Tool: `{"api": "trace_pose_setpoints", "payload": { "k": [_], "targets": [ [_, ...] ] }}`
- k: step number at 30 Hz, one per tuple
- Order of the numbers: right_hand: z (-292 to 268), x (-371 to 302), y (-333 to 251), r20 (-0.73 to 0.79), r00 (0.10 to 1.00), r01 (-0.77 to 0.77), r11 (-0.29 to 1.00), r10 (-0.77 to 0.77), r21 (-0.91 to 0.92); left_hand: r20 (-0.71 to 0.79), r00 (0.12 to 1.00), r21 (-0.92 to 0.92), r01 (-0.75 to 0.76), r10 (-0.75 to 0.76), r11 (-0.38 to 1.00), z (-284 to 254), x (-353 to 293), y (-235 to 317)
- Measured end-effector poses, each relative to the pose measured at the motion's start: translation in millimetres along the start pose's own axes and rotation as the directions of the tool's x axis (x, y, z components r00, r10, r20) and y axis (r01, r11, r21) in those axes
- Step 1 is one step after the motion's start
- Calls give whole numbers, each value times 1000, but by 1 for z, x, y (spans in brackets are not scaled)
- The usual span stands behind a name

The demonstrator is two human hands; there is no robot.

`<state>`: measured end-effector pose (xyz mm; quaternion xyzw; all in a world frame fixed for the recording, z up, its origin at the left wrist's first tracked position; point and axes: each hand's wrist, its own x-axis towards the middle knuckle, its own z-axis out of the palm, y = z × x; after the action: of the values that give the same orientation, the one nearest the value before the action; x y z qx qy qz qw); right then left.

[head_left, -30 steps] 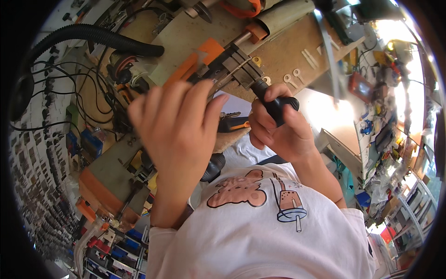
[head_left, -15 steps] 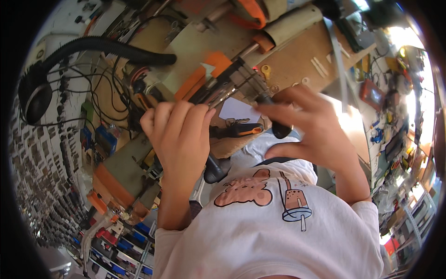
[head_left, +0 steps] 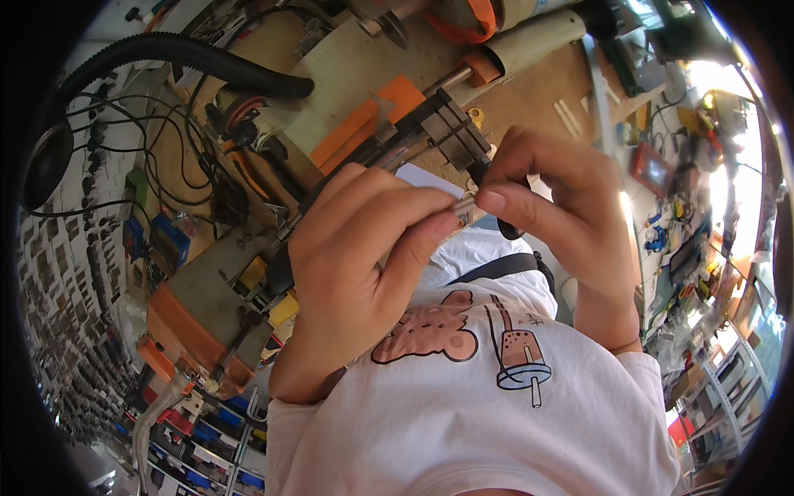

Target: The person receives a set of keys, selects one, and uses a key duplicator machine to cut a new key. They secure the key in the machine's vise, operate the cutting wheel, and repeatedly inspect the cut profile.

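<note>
Both my hands meet in front of my chest, above the near side of a bench machine. My left hand point(head_left: 356, 248) pinches a small thin metal piece point(head_left: 465, 203) between thumb and index finger. On the same piece, the thumb and bent fingers of my right hand point(head_left: 571, 198) close from the other end. Its exact kind is mostly hidden by the fingertips. Just beyond the hands is the machine's dark metal clamp point(head_left: 453, 135); a black handle point(head_left: 510, 231) shows partly under my right hand. White paper point(head_left: 426, 178) lies behind the fingers.
A black corrugated hose point(head_left: 182, 62) arches over tangled cables at left. Orange machine parts point(head_left: 364, 124) and a pale cylinder point(head_left: 533, 45) stand beyond the clamp. A brass-coloured key point(head_left: 475, 116) lies on the wooden bench. Rows of small hanging items point(head_left: 83, 289) cover the left wall.
My left hand has moved right, off the machine, to meet my right hand. My right hand has left the black handle and closed from open fingers to a pinch on the small metal piece.
</note>
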<state>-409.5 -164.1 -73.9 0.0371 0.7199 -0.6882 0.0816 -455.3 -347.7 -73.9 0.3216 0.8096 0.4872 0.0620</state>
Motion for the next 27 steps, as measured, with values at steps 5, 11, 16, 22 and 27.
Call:
{"api": "trace_pose_setpoints", "payload": {
  "k": [5, 11, 16, 22, 27],
  "targets": [
    [1, 8, 9, -332, 943, 36, 997, -14, 62, 55, 981, -93, 189, -184, 978, 8, 5, -3],
    [-7, -29, 45, -501, 865, -94, 991, 32, -99, -21, 990, 57, 141, -140, 988, 27, 3, -29],
    [9, -57, 52, -342, 901, -204, 956, 267, 209, -21, 997, 155, 70, -68, 985, 34, 7, -32],
    [25, -55, 53, -407, 905, -62, 984, 125, 165, 9, 998, 226, 56, -60, 972, 34, 10, -31],
    [25, -55, 62, -337, 864, 222, 883, -375, -413, -16, 999, 225, 33, -30, 974, 36, 6, -38]
  ]
}}
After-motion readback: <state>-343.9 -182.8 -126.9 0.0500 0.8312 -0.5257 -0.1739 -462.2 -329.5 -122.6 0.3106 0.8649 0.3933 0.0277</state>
